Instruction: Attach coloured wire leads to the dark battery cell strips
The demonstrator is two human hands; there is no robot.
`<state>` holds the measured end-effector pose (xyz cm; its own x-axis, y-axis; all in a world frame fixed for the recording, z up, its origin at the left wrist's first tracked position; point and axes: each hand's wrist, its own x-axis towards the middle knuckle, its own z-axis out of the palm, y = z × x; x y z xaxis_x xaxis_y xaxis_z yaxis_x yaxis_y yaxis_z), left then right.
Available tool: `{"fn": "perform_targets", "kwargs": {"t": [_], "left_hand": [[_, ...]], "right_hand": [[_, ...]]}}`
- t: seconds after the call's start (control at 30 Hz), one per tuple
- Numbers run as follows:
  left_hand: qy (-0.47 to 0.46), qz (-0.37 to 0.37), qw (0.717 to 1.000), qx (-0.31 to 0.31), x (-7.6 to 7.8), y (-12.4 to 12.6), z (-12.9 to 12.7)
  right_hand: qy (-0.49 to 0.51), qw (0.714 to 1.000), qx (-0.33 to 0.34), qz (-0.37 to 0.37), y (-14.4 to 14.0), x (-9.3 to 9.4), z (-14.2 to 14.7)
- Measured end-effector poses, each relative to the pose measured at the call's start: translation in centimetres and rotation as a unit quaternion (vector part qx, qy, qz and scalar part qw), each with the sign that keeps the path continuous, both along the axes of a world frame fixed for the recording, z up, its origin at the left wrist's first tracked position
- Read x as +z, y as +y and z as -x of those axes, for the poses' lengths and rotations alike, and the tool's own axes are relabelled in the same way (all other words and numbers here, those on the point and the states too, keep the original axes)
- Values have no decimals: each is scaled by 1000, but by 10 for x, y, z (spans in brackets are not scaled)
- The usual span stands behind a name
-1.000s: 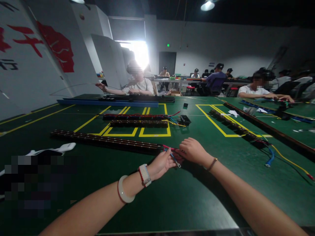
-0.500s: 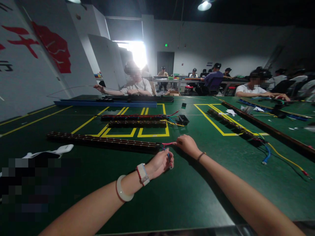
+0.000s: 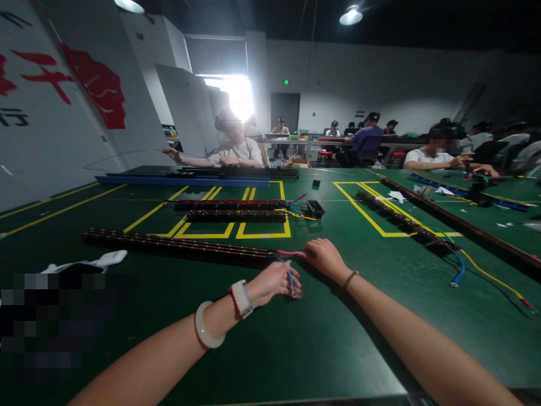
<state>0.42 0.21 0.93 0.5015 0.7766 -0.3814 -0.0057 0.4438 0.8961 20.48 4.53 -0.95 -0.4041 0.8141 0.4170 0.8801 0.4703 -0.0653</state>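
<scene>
A long dark brown strip (image 3: 181, 247) with rows of small light spots lies across the green table in front of me. From its right end come a red wire (image 3: 287, 252) and a blue wire (image 3: 290, 276). My right hand (image 3: 324, 256) pinches the red wire, drawn out to the right of the strip. Just below, my left hand (image 3: 273, 285) has its fingers loosely curled about the blue wire, whose ring terminal (image 3: 294, 293) hangs out past the fingertips. How tightly the left fingers grip is hard to make out.
Two shorter strips (image 3: 236, 215) with wires and a black connector (image 3: 314, 209) lie farther back on yellow tape outlines. On the right are another wired strip (image 3: 406, 223) and a long brown bar (image 3: 460, 223). A white strap (image 3: 112, 258) lies left. A co-worker (image 3: 236, 148) sits opposite.
The view has tilted up slightly. My left fingers have spread a little, and the blue wire's ring end shows more plainly. My right hand keeps its pinch on the red wire.
</scene>
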Motion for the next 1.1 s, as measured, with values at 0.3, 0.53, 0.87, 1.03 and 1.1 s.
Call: {"fn": "perform_targets", "kwargs": {"t": [0.3, 0.53, 0.87, 1.03, 1.1], "left_hand": [[92, -35, 979, -177, 4, 28, 29], [13, 14, 993, -117, -1, 17, 17], [-23, 39, 998, -32, 6, 10, 6], [-87, 57, 994, -11, 8, 5, 2], [-113, 56, 992, 5, 7, 3, -1]], "right_hand": [[5, 1000, 9, 10, -2, 2, 2], [84, 994, 57, 37, -16, 12, 10], [113, 988, 0, 107, -30, 2, 27], [132, 988, -1, 78, -32, 14, 28], [121, 991, 15, 50, -34, 17, 30]]}}
